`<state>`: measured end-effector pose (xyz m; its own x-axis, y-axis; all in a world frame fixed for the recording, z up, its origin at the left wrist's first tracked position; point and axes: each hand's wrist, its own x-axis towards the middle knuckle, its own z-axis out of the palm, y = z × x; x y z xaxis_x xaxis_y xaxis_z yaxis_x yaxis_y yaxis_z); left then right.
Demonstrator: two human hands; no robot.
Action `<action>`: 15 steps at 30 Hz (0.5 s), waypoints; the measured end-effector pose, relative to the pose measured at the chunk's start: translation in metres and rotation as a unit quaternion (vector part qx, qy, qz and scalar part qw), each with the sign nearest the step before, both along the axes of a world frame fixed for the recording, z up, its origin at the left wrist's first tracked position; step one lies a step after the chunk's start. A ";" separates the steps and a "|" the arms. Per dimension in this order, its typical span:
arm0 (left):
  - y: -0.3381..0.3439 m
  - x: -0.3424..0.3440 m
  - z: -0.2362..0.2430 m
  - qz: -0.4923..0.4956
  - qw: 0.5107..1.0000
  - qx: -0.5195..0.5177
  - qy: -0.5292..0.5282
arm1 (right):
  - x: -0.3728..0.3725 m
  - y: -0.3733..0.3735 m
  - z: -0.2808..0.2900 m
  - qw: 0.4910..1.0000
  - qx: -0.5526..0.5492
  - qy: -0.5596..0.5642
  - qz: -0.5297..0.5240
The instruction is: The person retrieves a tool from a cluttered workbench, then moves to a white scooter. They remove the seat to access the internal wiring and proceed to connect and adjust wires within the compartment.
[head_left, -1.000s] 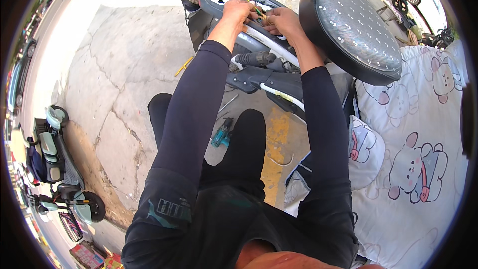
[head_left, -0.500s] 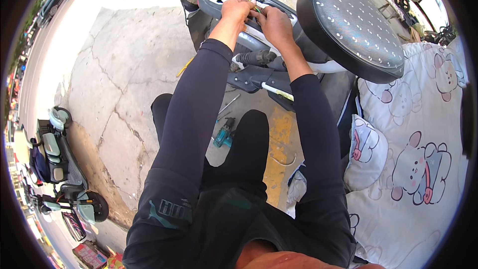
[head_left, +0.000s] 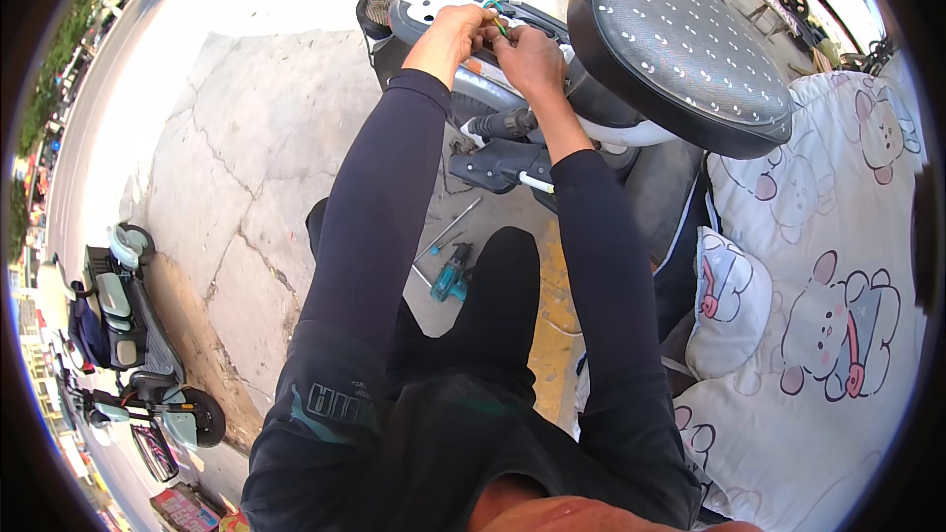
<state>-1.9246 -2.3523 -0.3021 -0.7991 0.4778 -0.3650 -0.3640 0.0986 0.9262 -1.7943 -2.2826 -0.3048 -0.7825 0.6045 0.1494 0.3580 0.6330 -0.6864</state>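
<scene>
My left hand [head_left: 455,37] and my right hand [head_left: 532,61] meet over the opened rear of a scooter. Both sets of fingers are closed in a pinch on thin coloured wires [head_left: 502,28], green and yellow among them. The fingers hide the exact spot they grip. Just beyond my left hand lies a white plate with holes [head_left: 426,6]. The padded grey seat [head_left: 680,44], dotted with a small white pattern, is tipped up to the right of my right hand. Below the hands are a dark shock absorber [head_left: 501,125] and a black footrest bracket [head_left: 488,169].
On the concrete between my knees lie a teal power drill [head_left: 452,274] and a metal rod [head_left: 455,227]. A white quilted cover with cartoon bears [head_left: 818,236] drapes the right side. A pale green scooter [head_left: 133,335] is parked at the left, near the road.
My hands stay together at the wires, with a small shift of the fingers. The whole view has moved slightly, and more of the rod and drill shows between my legs.
</scene>
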 end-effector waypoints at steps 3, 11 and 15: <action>0.008 -0.004 0.009 -0.015 0.999 -0.051 0.007 | 0.001 -0.003 -0.001 0.999 0.036 -0.007 -0.005; 0.030 -0.004 0.016 -0.053 0.991 -0.118 0.029 | -0.011 0.002 -0.008 0.996 0.071 -0.026 -0.038; 0.028 -0.022 0.000 -0.055 0.980 -0.133 0.134 | -0.009 -0.016 -0.003 0.995 0.086 0.014 -0.038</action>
<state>-1.9465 -2.3245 -0.3021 -0.8324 0.4828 -0.2722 -0.0840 0.3755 0.9230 -1.8032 -2.2989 -0.3081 -0.7298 0.6251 0.2770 0.3910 0.7139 -0.5809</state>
